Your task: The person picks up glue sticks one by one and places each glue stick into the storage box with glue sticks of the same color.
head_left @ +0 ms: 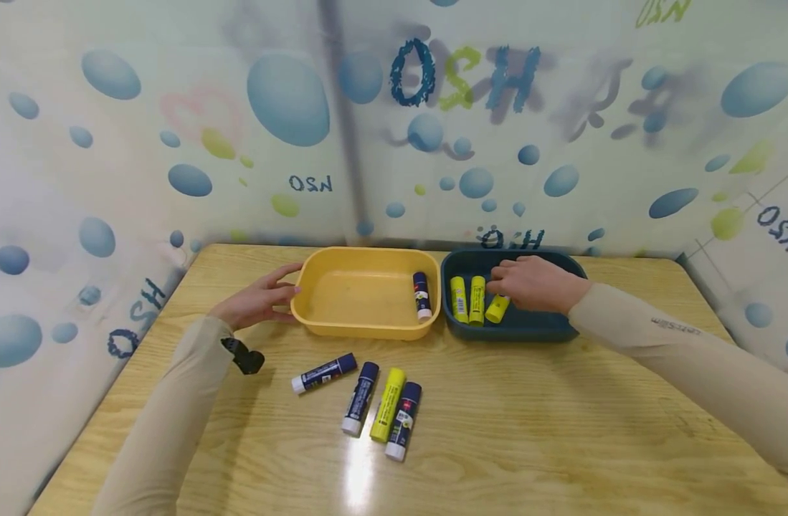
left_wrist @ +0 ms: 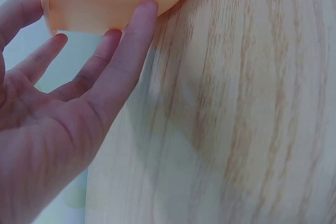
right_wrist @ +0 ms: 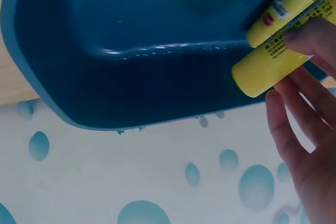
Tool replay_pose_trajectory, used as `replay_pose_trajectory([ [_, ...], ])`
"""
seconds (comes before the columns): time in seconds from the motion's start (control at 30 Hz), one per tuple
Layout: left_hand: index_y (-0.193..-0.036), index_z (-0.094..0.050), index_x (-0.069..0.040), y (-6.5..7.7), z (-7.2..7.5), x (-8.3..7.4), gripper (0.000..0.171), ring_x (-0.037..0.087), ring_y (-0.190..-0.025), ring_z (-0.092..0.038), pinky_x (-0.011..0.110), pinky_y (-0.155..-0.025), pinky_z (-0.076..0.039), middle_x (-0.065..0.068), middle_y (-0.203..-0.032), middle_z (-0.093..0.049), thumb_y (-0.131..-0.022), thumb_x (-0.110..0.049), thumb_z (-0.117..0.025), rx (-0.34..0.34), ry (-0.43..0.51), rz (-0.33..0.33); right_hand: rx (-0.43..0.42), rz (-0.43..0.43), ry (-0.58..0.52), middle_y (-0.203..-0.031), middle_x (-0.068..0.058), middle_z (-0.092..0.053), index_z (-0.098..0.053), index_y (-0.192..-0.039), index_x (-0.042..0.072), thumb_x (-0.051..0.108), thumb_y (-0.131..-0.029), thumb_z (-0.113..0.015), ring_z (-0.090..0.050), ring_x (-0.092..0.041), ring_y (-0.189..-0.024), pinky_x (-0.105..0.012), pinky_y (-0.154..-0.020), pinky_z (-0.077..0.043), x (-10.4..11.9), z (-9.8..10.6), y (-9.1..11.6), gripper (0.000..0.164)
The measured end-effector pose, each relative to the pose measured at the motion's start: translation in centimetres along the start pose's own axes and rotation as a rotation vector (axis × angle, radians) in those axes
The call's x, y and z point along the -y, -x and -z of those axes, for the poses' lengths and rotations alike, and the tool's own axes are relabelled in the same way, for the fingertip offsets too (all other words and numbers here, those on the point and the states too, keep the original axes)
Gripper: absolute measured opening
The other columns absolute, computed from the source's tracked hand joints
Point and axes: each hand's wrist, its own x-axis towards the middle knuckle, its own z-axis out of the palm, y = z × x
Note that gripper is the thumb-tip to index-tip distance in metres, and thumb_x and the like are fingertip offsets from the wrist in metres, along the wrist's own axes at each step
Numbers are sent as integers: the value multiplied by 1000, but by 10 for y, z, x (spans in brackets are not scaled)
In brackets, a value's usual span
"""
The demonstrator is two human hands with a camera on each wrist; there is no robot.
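Note:
My right hand reaches into the dark blue bin and pinches a yellow glue stick between thumb and fingers. In the right wrist view that glue stick lies tilted alongside another yellow one. Two more yellow glue sticks, a left one and a nearer one, rest side by side in this bin. At the left end of the orange-yellow bin, my left hand touches the wall with extended fingers. A navy glue stick with a white end lies inside it.
On the wooden table, in front of the bins, lie a slanted navy glue stick, a second navy one, a yellow one and a third navy one. A patterned curtain stands behind the bins.

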Motion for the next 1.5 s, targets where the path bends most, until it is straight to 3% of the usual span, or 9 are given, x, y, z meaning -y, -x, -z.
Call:
replay_pose_trajectory([
  [0.23, -157, -7, -21, -1, -2, 1, 68, 35, -119, -50, 55, -95, -45, 30, -142, -33, -103, -19, -49, 1, -4, 7, 98, 26, 31, -88, -5, -62, -72, -101, 11, 0, -82, -74, -50, -21, -76, -29, -58, -43, -5, -17, -8, 22],
  [0.57, -156, -8, -22, -3, -1, 1, 69, 38, -121, -47, 55, -95, -44, 29, -145, -31, -102, -19, -51, 0, 15, 10, 178, 48, 53, -101, -6, -66, -73, -106, 12, 1, -80, -76, -58, -22, -89, -32, -68, -52, -1, -26, -16, 29],
  [0.87, -156, -7, -22, -3, -1, 0, 70, 36, -120, -48, 55, -96, -44, 29, -145, -31, -102, -19, -51, -1, 13, 15, 202, 90, 69, -106, -5, -66, -72, -109, 12, 2, -79, -77, -60, -22, -94, -34, -73, -54, 3, -29, -21, 32],
  [1.1, -156, -5, -20, -1, -2, -1, 71, 35, -119, -49, 57, -97, -42, 31, -144, -31, -102, -19, -51, 7, 25, 6, 160, 84, 79, -94, -4, -64, -74, -102, 11, 1, -79, -77, -56, -18, -81, -27, -61, -52, 2, -24, -22, 25],
  [1.5, -157, -7, -22, -1, 1, 1, 71, 37, -121, -47, 52, -94, -46, 25, -148, -28, -102, -21, -52, -14, 4, 19, 120, 45, 11, -90, -4, -62, -75, -99, 10, 0, -81, -74, -55, -16, -72, -24, -59, -52, 0, -16, -23, 20],
])
